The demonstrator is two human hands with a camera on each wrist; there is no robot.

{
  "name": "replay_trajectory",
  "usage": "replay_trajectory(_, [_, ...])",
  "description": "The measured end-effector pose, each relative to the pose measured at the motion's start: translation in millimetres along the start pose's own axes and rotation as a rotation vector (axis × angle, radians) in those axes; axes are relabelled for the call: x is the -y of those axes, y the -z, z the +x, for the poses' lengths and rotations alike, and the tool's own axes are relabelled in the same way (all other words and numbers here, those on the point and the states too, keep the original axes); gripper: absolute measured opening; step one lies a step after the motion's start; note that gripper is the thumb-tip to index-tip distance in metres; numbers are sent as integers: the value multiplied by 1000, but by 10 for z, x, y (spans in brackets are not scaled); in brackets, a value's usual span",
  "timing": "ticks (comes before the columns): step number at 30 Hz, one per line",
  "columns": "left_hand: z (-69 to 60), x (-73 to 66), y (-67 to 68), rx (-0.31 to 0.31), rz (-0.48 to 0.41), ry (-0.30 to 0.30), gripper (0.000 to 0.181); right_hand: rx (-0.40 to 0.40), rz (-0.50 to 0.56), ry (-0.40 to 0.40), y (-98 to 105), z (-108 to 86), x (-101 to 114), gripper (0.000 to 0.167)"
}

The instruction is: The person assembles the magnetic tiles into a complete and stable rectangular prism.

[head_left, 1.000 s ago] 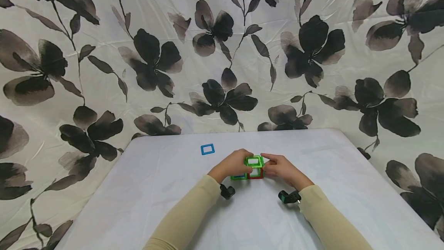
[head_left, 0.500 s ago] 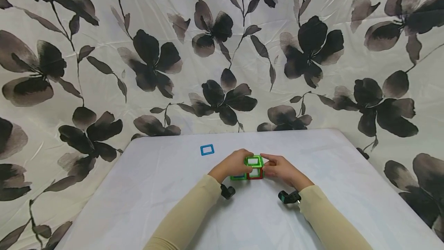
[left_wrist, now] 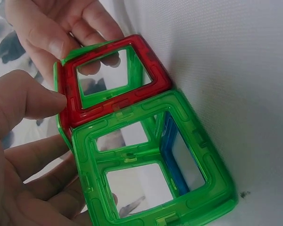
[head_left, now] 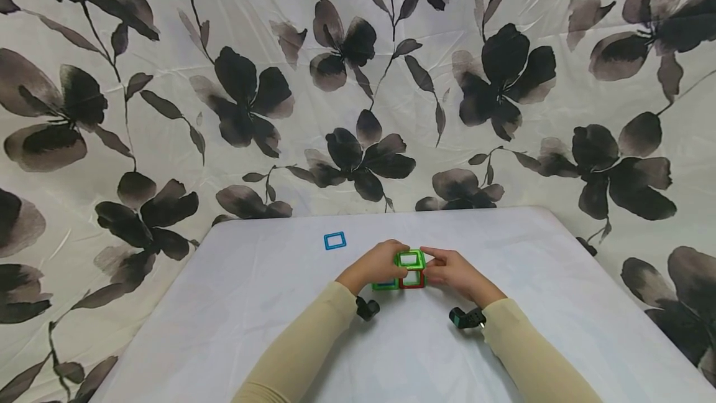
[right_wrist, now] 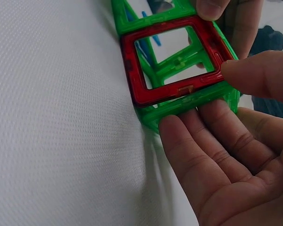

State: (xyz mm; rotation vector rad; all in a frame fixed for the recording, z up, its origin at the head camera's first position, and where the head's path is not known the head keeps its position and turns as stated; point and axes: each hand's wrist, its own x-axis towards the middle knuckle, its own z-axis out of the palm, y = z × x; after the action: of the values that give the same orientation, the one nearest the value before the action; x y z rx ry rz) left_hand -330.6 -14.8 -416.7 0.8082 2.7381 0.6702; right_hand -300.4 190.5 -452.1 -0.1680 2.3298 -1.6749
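Note:
Magnetic building tiles form a small joined structure on the table. A red square tile (left_wrist: pixel 99 111) stands upright in front, beside a green square tile (left_wrist: pixel 217 174). Another green tile (head_left: pixel 411 267) lies across the top of the red section. Through the green front, a blue tile (left_wrist: pixel 168 146) shows inside. My left hand (head_left: pixel 377 264) grips the structure near its top, thumb on the red tile's upper edge and fingers behind. At the right end, my right hand (head_left: pixel 455 271) holds it with thumb on the red tile's corner and fingers along the green side.
A loose blue square tile (head_left: pixel 335 247) lies flat behind and left of the structure. White cloth covers the table (head_left: pixel 235 328). A floral curtain (head_left: pixel 358 98) hangs behind the table's far edge. Each wrist wears a small black camera.

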Motion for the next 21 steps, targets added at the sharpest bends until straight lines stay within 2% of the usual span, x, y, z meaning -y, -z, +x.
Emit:
replay_trajectory(11, [-27, 74, 7, -14, -30, 24, 60, -10, -6, -16, -4, 20, -9, 63])
replay_trajectory(21, [-80, 222, 88, -67, -73, 36, 57, 10, -10, 2, 1, -4, -2, 64])
